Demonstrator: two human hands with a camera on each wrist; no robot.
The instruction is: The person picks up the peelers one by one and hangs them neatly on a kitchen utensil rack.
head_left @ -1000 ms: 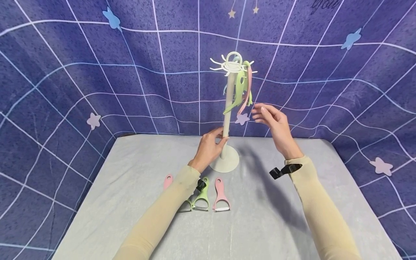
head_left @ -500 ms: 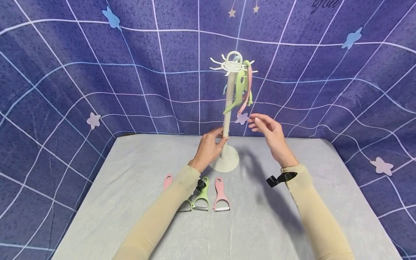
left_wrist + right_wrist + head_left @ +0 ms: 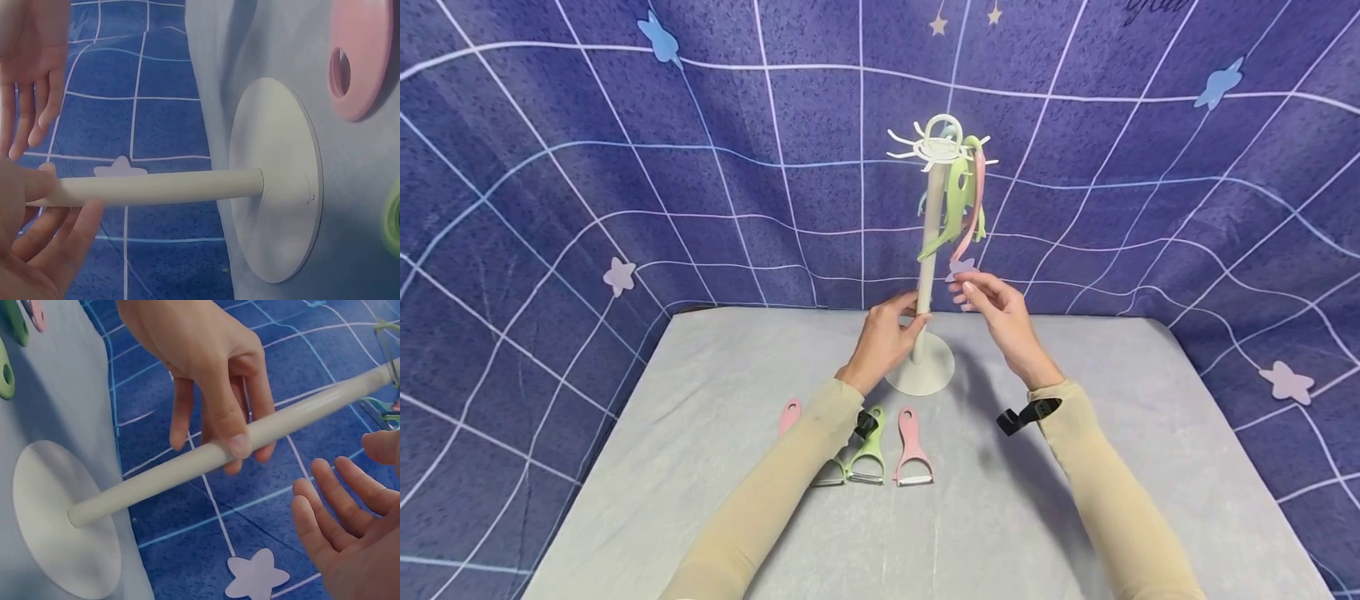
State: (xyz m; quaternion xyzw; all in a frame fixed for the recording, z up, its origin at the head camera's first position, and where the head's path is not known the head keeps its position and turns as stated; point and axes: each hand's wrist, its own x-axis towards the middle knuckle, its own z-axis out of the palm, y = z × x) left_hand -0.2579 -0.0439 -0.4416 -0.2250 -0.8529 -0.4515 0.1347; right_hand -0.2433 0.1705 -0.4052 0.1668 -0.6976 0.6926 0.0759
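Note:
A cream stand (image 3: 932,229) with a round base and a crown of hooks rises near the table's back edge. My left hand (image 3: 883,342) grips its pole between thumb and fingers, low above the base. On the right-hand hooks hang several peelers, among them a green peeler (image 3: 956,204) and a pink peeler (image 3: 979,192); a light blue one is partly hidden behind the pole. Right of the pole my right hand (image 3: 1003,321) hovers below the hanging peelers, fingers loosely bent and holding nothing. In the right wrist view the right hand's fingers (image 3: 340,512) stay apart from the pole.
In front of the stand lie a pink peeler (image 3: 910,446) and a green peeler (image 3: 868,454). Another pink peeler (image 3: 790,414) and a further green one are partly covered by the left sleeve. A blue patterned cloth (image 3: 737,192) surrounds the grey table (image 3: 700,367).
My right hand has come down and to the left, closer to the pole. My left hand keeps its hold on the stand, and the peelers hang as before.

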